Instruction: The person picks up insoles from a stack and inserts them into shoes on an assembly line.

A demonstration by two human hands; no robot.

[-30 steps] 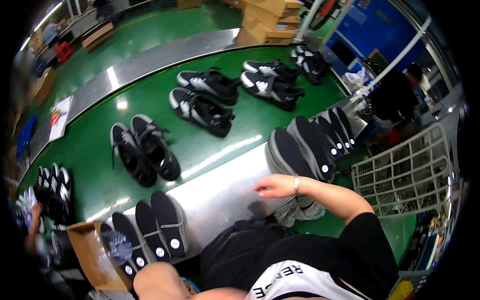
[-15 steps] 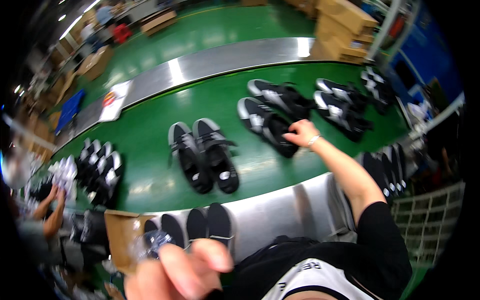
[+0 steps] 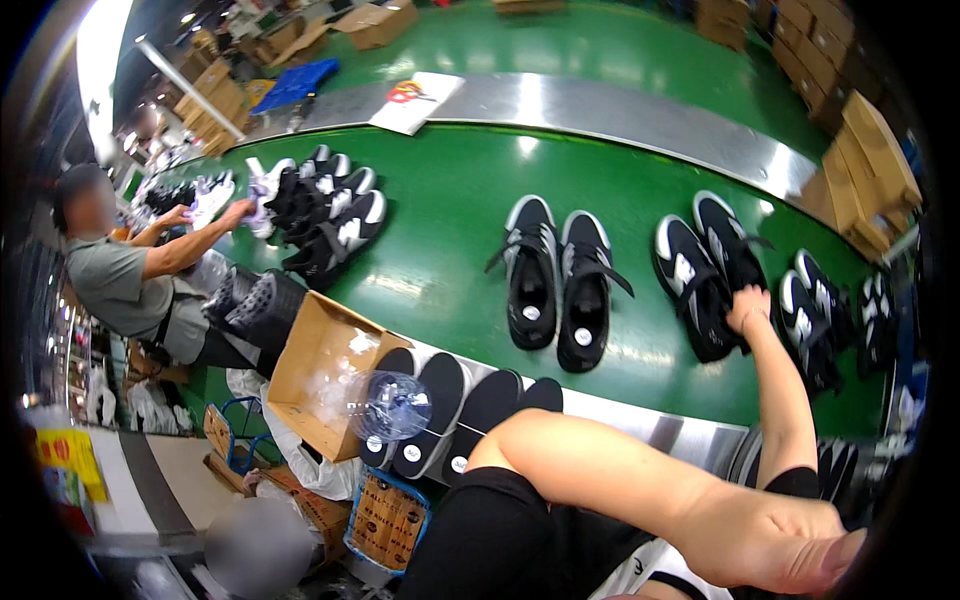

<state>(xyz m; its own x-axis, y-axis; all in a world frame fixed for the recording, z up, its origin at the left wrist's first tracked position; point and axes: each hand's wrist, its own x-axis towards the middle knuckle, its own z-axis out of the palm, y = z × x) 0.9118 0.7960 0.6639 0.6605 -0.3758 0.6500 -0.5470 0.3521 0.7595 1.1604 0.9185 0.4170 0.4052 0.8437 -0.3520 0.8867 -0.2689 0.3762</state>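
Since the earlier frames our right hand (image 3: 748, 308) has travelled out from the steel edge onto the green conveyor belt (image 3: 450, 230), and it now rests on the right-hand pair of black-and-white sneakers (image 3: 705, 270); the view has swung left as well, bringing the co-worker into sight.

Nearest us, our left forearm (image 3: 640, 480) crosses low in front of our body, and the left hand (image 3: 800, 545) lies below the belt's near rail; we cannot tell whether it is spread or closed. On that rail, a row of dark insoles (image 3: 450, 400) sits beside an open cardboard box (image 3: 320, 375).

On the belt, our right hand presses on the heel of that pair, fingers curled over the shoe; a firm hold is not clear. We judge the risk lies here: at full stretch, a loose grasp could drag one shoe askew or split the pair, and the trailing laces could snag the middle pair (image 3: 555, 280) just left of it.

Farther left along the belt, another person's hand (image 3: 238, 210) reaches into a cluster of sneakers (image 3: 320, 205).
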